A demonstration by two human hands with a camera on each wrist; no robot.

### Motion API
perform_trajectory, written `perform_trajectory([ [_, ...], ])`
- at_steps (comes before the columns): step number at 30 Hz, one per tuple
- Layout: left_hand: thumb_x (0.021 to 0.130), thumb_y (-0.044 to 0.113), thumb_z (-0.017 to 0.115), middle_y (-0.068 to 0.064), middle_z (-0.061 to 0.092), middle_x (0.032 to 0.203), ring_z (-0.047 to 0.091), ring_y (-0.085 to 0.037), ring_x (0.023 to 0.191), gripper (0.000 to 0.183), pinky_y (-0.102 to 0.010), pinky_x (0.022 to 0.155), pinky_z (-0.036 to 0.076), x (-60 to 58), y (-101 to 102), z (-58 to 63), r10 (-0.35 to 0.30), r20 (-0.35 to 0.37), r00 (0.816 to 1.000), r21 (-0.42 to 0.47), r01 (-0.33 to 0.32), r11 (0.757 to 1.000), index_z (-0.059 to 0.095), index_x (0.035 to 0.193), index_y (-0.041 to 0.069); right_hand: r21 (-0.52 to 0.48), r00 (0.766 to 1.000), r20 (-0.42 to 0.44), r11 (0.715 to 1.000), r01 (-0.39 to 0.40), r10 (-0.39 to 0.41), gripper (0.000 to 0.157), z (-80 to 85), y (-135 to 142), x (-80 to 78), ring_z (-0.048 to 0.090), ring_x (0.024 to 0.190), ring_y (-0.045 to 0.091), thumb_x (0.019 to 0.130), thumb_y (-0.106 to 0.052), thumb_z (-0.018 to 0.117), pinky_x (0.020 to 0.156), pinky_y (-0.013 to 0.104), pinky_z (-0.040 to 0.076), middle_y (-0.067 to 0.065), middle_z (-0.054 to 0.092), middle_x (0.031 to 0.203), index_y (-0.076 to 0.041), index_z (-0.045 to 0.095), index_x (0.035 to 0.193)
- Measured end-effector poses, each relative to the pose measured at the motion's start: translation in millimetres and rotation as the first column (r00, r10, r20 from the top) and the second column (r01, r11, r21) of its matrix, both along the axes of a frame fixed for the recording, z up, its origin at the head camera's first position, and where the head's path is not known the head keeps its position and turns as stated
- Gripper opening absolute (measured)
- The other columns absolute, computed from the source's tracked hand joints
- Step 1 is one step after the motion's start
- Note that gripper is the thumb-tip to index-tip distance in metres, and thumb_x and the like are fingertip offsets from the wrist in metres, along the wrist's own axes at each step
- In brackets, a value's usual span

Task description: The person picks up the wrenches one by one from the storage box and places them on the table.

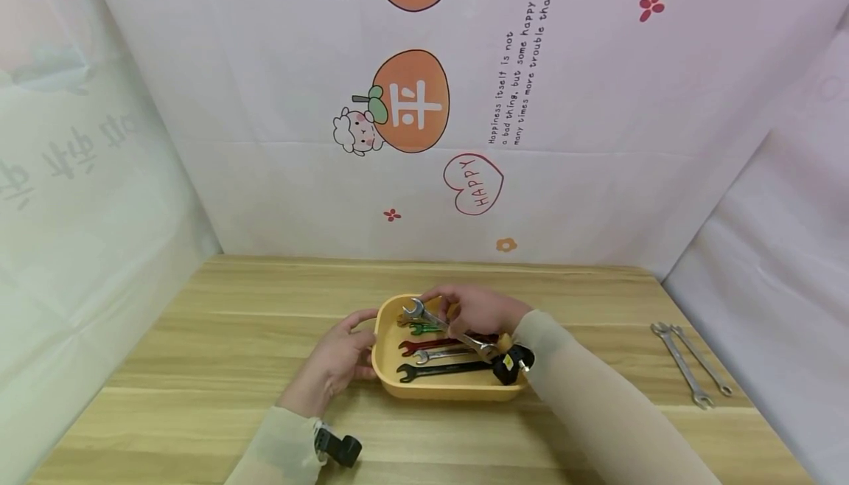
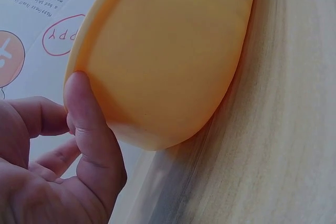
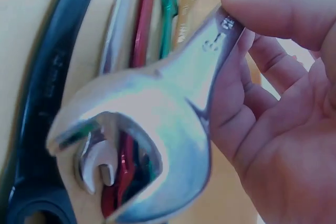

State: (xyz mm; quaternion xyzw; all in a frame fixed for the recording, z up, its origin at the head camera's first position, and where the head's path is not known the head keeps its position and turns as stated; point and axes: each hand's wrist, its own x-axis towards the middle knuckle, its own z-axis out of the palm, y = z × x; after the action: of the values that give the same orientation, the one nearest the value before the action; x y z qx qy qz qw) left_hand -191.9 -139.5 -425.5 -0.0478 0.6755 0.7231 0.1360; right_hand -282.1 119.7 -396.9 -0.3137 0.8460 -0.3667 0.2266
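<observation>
My left hand (image 1: 334, 356) holds the left end of a yellow plastic tray (image 1: 382, 376); in the left wrist view its thumb presses at the rim of the tray (image 2: 168, 51). Above the tray, my right hand (image 1: 483, 311) pinches a large silver open-end wrench (image 1: 435, 321) between thumb and fingers, tilted across the tools below. In the tray lie a black wrench (image 1: 441, 371), a smaller silver wrench (image 1: 443, 354), a red wrench (image 1: 424, 345), a green wrench (image 3: 167, 22) and a gold wrench (image 3: 185, 14). The right forearm hides part of the tray's right end.
Two silver wrenches lie at the right of the wooden table (image 1: 232, 367), a longer wrench (image 1: 683, 365) beside a slimmer wrench (image 1: 704, 360). A printed white cloth (image 1: 570, 197) hangs behind the table and along both sides.
</observation>
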Motion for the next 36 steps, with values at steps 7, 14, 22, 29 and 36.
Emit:
perform_trajectory([
  [7,0.089,0.007,0.053,-0.024,0.053,0.099,0.054,-0.023,0.067,0.054,-0.039,0.056,0.053,0.3,0,-0.1,-0.003,-0.007,1.0,0.0,0.003,1.0,0.041,0.141,0.017,-0.186,0.991,0.133,0.982,0.039,-0.014,0.07,11.1,11,-1.6,0.059,0.077,0.028,0.076,0.007,0.065,0.066,0.04,0.053,0.014,0.056,0.1,-0.032,0.049,0.131],
  [14,0.088,0.006,0.053,-0.024,0.053,0.098,0.054,-0.022,0.065,0.053,-0.037,0.054,0.053,0.0,0,-2.6,0.006,-0.003,1.0,0.01,-0.006,1.0,0.043,0.139,0.017,-0.267,0.977,0.193,0.954,0.138,-0.087,0.071,20.2,23,-2.4,0.056,0.074,0.028,0.076,0.01,0.066,0.062,0.039,0.052,0.018,0.054,0.101,-0.028,0.047,0.133],
  [22,0.088,0.007,0.052,-0.026,0.052,0.101,0.055,-0.024,0.068,0.052,-0.037,0.055,0.053,-2.5,0,-6.8,0.009,0.003,1.0,0.011,-0.009,1.0,0.044,0.138,0.019,-0.347,0.935,0.313,0.897,0.274,-0.164,0.071,24.0,38,-1.0,0.056,0.075,0.028,0.078,0.013,0.062,0.062,0.04,0.053,0.022,0.05,0.106,-0.028,0.045,0.134],
  [29,0.088,0.006,0.052,-0.026,0.052,0.1,0.055,-0.024,0.067,0.051,-0.037,0.055,0.053,-3.0,1,-5.6,0.012,0.012,1.0,0.008,-0.012,1.0,0.045,0.137,0.02,-0.493,0.89,0.43,0.787,0.372,-0.151,0.072,26.1,57,1.0,0.055,0.072,0.025,0.08,0.011,0.063,0.06,0.035,0.051,0.024,0.048,0.11,-0.022,0.04,0.139],
  [36,0.088,0.006,0.052,-0.025,0.053,0.098,0.055,-0.023,0.066,0.051,-0.037,0.054,0.053,-3.6,0,-6.6,0.012,0.012,1.0,0.021,-0.012,1.0,0.045,0.137,0.02,-0.559,0.854,0.504,0.704,0.438,-0.131,0.073,25.7,78,7.1,0.057,0.07,0.021,0.083,0.013,0.059,0.058,0.031,0.05,0.014,0.052,0.104,-0.021,0.034,0.143],
])
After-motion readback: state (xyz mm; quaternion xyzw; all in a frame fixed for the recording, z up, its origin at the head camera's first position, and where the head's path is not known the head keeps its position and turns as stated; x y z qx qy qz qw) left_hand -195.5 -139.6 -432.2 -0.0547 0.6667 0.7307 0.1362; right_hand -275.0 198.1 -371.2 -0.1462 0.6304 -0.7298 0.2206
